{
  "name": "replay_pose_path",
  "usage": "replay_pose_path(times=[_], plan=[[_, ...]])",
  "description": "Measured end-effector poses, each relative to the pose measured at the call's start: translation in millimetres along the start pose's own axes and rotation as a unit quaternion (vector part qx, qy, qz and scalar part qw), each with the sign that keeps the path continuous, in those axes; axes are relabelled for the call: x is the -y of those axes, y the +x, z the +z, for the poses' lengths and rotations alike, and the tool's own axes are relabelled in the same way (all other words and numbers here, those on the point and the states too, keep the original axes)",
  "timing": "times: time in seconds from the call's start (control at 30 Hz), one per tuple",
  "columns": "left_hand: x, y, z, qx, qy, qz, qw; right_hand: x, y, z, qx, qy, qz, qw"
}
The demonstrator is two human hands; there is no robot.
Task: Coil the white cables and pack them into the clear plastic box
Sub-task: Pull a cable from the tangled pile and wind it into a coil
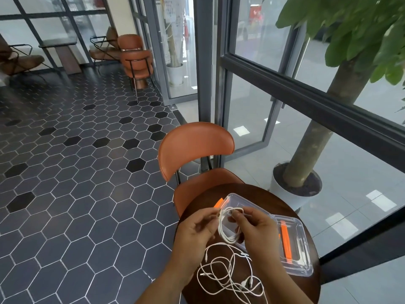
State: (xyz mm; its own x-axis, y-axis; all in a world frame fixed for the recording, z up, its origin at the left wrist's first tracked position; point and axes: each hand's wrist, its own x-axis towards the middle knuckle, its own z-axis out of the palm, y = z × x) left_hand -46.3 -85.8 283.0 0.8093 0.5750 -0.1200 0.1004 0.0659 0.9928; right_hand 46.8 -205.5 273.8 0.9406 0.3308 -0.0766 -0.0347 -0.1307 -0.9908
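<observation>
A coiled white cable (228, 227) hangs in loops between both hands above the round dark wooden table (306, 281). My left hand (195, 231) pinches one end of it near the top. My right hand (256, 229) holds the loops from the other side. Behind the hands sits the clear plastic box (238, 199) with an orange latch (219, 202). Its clear lid (295, 244) with an orange clip lies to the right. Loose tangled white cables (230, 273) lie on the table below the hands.
An orange chair (195, 145) stands just behind the table. A potted tree (306, 154) in a white pot stands to the right by the glass wall. Dark hexagon floor tiles stretch left, with more chairs far back.
</observation>
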Motion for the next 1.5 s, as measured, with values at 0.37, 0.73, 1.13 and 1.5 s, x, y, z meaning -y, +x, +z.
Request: replay_pose_path(times=[0.37, 0.73, 1.13, 1.5], plan=[[5, 25, -5, -0.004, 0.142, 0.001, 0.990, -2, -2, 5, 0.003, -0.086, -0.077, 0.993], [-7, 29, -2, -0.057, 0.238, -0.057, 0.968, 0, -8, 7, 0.018, -0.188, -0.178, 0.966], [-14, 29, 7, -0.098, 0.350, 0.003, 0.932, -1, 5, 15, 0.023, -0.039, -0.032, 0.998], [-5, 17, 11, -0.040, -0.068, -0.115, 0.990, 3, 23, -1, 0.139, -0.036, 0.007, 0.990]])
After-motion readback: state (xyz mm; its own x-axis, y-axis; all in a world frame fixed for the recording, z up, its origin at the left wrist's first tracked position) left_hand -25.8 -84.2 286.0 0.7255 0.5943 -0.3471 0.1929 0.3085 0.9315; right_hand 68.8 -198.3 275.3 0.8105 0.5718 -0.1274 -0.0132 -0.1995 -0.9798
